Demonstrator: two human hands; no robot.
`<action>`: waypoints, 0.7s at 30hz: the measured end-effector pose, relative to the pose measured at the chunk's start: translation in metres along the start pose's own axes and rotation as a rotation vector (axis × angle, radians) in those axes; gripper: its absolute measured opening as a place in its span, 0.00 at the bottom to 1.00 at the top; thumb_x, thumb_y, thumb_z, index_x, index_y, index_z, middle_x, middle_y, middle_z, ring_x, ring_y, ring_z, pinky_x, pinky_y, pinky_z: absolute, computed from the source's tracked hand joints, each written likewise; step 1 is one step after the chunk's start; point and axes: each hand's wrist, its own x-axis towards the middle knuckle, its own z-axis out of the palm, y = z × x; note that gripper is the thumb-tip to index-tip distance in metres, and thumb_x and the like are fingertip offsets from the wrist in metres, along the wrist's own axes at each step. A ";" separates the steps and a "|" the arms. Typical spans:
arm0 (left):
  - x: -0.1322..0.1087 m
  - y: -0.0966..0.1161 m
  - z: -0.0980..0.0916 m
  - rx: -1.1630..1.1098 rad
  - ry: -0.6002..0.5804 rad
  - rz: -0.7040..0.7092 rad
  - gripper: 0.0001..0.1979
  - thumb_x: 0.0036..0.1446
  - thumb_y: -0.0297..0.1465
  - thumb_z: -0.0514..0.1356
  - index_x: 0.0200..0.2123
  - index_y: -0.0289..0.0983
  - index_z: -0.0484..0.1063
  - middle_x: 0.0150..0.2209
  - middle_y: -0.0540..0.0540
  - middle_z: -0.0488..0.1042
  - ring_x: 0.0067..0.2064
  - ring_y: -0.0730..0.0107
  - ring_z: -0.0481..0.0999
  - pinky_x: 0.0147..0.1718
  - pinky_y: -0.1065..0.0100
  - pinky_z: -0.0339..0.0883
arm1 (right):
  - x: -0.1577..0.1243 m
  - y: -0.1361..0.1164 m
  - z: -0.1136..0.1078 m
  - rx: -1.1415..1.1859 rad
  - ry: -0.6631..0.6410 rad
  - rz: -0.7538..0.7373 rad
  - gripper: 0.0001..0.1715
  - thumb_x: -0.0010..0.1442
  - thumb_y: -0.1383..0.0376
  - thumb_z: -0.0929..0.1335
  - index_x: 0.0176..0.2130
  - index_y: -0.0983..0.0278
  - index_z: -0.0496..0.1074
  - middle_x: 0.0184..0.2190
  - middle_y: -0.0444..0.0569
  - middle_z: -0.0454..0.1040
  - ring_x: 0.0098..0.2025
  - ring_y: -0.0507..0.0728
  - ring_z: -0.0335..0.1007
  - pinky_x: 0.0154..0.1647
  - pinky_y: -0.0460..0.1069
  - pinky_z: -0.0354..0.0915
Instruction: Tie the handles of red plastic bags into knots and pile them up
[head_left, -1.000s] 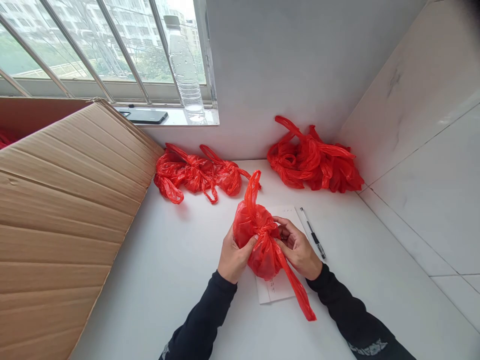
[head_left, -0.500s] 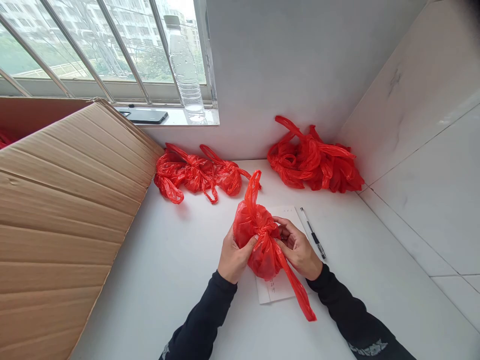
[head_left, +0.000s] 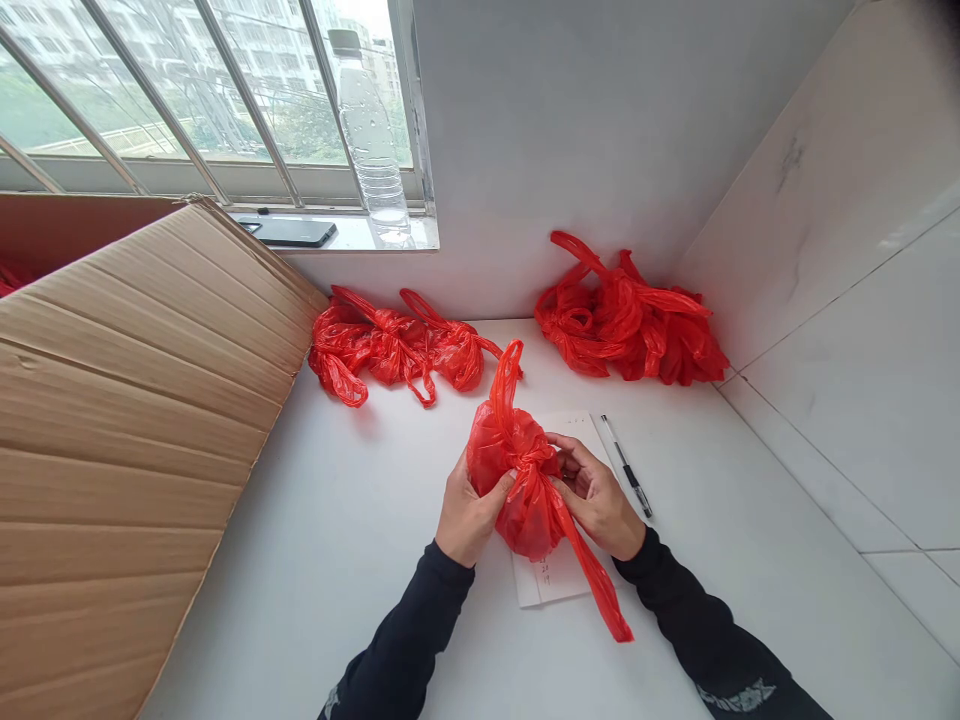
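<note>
Between my hands is a red plastic bag (head_left: 525, 510), knotted at its middle and bulging with contents I cannot make out. One handle loop sticks up from the knot, and the other hangs toward the lower right. My left hand (head_left: 469, 510) grips the bag's left side, thumb near the knot. On the right side, my right hand (head_left: 596, 495) holds it with thumb and bent fingers. Under the bag lies a white paper (head_left: 577, 590) with handwriting, partly covered. A black-and-clear pen (head_left: 628, 470) rests just beyond my right hand.
Several tied red bags (head_left: 397, 345) lie along the wall, with a pile of red bags (head_left: 630, 320) in the right corner. A large cardboard box (head_left: 135, 420) fills the left side. A phone (head_left: 292, 233) and a water bottle (head_left: 371, 140) are on the windowsill.
</note>
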 end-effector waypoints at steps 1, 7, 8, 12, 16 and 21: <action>0.000 0.000 0.000 0.001 0.000 0.000 0.23 0.55 0.37 0.68 0.53 0.39 0.72 0.52 0.41 0.78 0.54 0.47 0.77 0.54 0.49 0.71 | 0.000 0.000 0.000 0.000 0.000 0.000 0.25 0.66 0.58 0.69 0.60 0.57 0.64 0.39 0.48 0.75 0.41 0.57 0.74 0.52 0.56 0.72; 0.000 -0.002 -0.001 0.006 -0.003 0.007 0.22 0.56 0.37 0.68 0.53 0.39 0.73 0.52 0.41 0.78 0.54 0.47 0.77 0.54 0.49 0.71 | 0.001 0.000 0.000 0.000 0.003 -0.003 0.25 0.66 0.58 0.69 0.60 0.56 0.65 0.40 0.48 0.75 0.42 0.57 0.75 0.52 0.56 0.72; 0.000 -0.002 -0.001 0.006 -0.005 0.008 0.22 0.56 0.37 0.67 0.53 0.39 0.72 0.52 0.40 0.78 0.54 0.47 0.77 0.53 0.49 0.71 | 0.001 0.000 0.000 0.003 0.002 -0.004 0.25 0.66 0.58 0.69 0.60 0.57 0.65 0.40 0.48 0.75 0.42 0.57 0.75 0.52 0.56 0.72; 0.000 -0.003 -0.001 0.008 -0.012 0.009 0.21 0.57 0.36 0.67 0.54 0.40 0.72 0.53 0.40 0.77 0.54 0.48 0.77 0.54 0.50 0.71 | 0.001 0.000 0.000 0.010 -0.001 0.000 0.25 0.66 0.59 0.69 0.60 0.57 0.65 0.40 0.48 0.75 0.42 0.57 0.74 0.52 0.56 0.71; 0.000 -0.002 -0.001 0.002 -0.009 0.004 0.21 0.57 0.37 0.67 0.53 0.39 0.72 0.52 0.41 0.78 0.53 0.48 0.77 0.53 0.50 0.71 | 0.000 -0.001 0.000 0.021 -0.003 0.000 0.24 0.66 0.59 0.69 0.60 0.56 0.65 0.40 0.48 0.75 0.42 0.57 0.74 0.53 0.56 0.70; -0.001 -0.001 0.000 0.002 -0.007 0.009 0.21 0.56 0.37 0.67 0.53 0.39 0.72 0.52 0.41 0.78 0.53 0.48 0.77 0.53 0.50 0.71 | 0.000 0.000 0.000 0.037 -0.010 0.004 0.24 0.66 0.60 0.69 0.60 0.56 0.65 0.40 0.47 0.74 0.42 0.57 0.73 0.53 0.56 0.70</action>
